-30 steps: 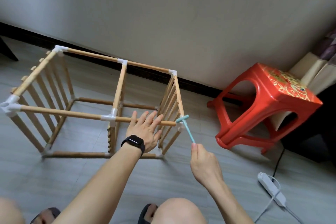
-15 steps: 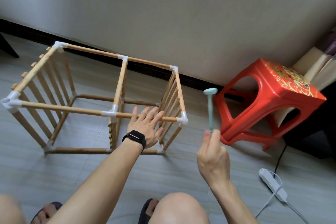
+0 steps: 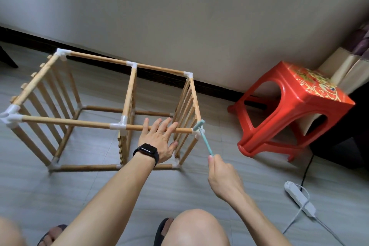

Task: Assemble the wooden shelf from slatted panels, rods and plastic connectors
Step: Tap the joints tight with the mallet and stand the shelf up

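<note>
Teal: one mallet (image 3: 205, 143) pinched in the right hand (image 3: 223, 177), left hand (image 3: 157, 142) fingers (image 3: 159, 126) splayed on one rod (image 3: 134, 127).

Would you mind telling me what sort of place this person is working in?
Most likely a room in a home. The wooden shelf frame stands on a grey floor beside a plain wall with dark skirting, a red plastic stool sits close by, and a white power strip lies on the floor.
</note>
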The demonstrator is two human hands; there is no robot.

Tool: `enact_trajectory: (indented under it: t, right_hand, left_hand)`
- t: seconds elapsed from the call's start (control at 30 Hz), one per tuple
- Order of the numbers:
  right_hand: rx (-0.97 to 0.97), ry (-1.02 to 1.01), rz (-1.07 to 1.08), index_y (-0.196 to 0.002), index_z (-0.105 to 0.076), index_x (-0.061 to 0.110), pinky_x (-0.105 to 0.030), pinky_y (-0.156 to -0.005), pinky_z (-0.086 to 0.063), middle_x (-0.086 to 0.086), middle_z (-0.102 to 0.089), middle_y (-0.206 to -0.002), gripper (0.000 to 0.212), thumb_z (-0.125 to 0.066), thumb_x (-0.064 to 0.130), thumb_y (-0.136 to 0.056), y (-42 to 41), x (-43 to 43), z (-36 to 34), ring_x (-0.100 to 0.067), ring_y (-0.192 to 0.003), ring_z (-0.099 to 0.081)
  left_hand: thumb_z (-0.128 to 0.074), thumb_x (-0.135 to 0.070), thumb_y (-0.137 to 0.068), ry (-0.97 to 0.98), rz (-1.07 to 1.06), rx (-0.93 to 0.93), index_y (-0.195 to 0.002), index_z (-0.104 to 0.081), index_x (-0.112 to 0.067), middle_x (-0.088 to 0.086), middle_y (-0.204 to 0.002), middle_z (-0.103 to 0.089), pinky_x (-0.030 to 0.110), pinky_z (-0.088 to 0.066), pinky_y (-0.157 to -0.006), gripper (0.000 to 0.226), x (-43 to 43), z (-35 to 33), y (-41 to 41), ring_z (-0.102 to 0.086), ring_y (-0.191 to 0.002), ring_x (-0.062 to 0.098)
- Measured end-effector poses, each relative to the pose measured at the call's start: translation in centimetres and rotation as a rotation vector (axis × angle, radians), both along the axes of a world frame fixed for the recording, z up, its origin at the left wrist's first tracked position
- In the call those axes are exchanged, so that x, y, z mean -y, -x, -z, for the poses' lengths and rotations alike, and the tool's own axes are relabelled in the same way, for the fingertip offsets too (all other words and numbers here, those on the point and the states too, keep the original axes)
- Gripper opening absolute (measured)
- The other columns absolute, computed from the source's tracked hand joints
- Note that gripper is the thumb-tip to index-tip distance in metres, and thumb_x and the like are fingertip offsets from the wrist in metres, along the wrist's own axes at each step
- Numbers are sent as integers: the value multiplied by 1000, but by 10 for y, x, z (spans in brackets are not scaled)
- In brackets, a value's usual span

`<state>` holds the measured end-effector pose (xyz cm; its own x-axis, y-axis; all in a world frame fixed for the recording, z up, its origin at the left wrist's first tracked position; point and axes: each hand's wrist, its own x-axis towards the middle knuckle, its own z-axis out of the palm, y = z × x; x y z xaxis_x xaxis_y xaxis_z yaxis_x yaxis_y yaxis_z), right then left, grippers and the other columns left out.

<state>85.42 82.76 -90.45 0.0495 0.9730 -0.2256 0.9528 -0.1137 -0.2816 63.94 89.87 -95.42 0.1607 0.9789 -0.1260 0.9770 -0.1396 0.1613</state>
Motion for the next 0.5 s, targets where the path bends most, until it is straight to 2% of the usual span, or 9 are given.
enact_trajectory:
  t: [0.1,0.17,0.23,0.27,0.33,0.37,0.4,0.47,0.5]
  right_hand:
    - [-117,-157,16,-90,-42,17,-44,-69,-36,-21,-65,-94,34,-23,39,-108,6,-11,-33,-45,-93,-57]
    - [-195,-246,43,-86,-43,17,-42,-66,-31,-11,-60,-82,36,-24,38,-108,2,-19,-52,-40,-83,-53]
    - [-315,-436,46,-85,-46,16,-42,-62,-35,-3,-56,-68,37,-26,36,-108,-1,-22,-66,-24,-66,-51]
    - [-393,-589,46,-85,-47,15,-35,-55,-38,-1,-54,-61,36,-27,34,-109,0,-21,-67,-17,-56,-51]
    - [-504,-823,81,-84,-45,16,-26,-43,-33,1,-49,-54,33,-27,32,-108,1,-17,-56,-16,-48,-51]
    - [-535,-791,121,-84,-44,19,-27,-43,-33,0,-50,-54,34,-25,35,-107,1,-17,-44,-16,-46,-51]
    - [-529,-652,149,-84,-44,21,-31,-48,-36,-2,-55,-59,37,-21,40,-107,2,-18,-29,-14,-50,-54]
    - [-302,-168,149,-89,-48,18,-36,-67,-41,-15,-69,-91,52,-8,46,-104,-2,-20,-4,-29,-83,-65]
    - [-230,-57,175,-92,-53,15,-39,-77,-41,-19,-69,-105,57,-5,46,-103,-8,-21,1,-37,-98,-62]
  left_hand:
    - [-24,-62,-101,-12,-7,-7,-157,5,-37,-6,-167,7,57,14,-118,68,-1,2,1,5,-154,23]
    - [-25,-63,-100,-18,-6,-8,-157,5,-38,-6,-167,7,57,14,-118,69,-1,2,0,5,-154,23]
    - [-25,-63,-100,-20,-11,-16,-157,5,-38,-5,-167,7,57,14,-117,70,0,4,-1,4,-154,24]
    - [-25,-63,-100,-19,-12,-21,-157,6,-38,-5,-167,7,57,14,-117,70,-1,4,-1,4,-154,24]
    - [-26,-64,-99,-18,-9,-28,-157,6,-37,-5,-167,7,58,14,-117,71,-1,4,-1,4,-154,24]
    - [-27,-64,-99,-21,-10,-26,-157,6,-37,-4,-167,7,58,14,-117,71,-1,5,-1,4,-154,25]
    - [-27,-64,-99,-24,-11,-25,-157,6,-37,-4,-167,7,58,13,-117,72,-1,5,-1,4,-154,25]
    - [-29,-64,-99,-23,-13,-26,-157,6,-37,-4,-167,7,58,14,-117,73,0,4,0,4,-154,25]
    - [-30,-64,-98,-23,-13,-25,-157,5,-37,-4,-167,7,58,14,-117,74,0,3,-1,4,-154,25]
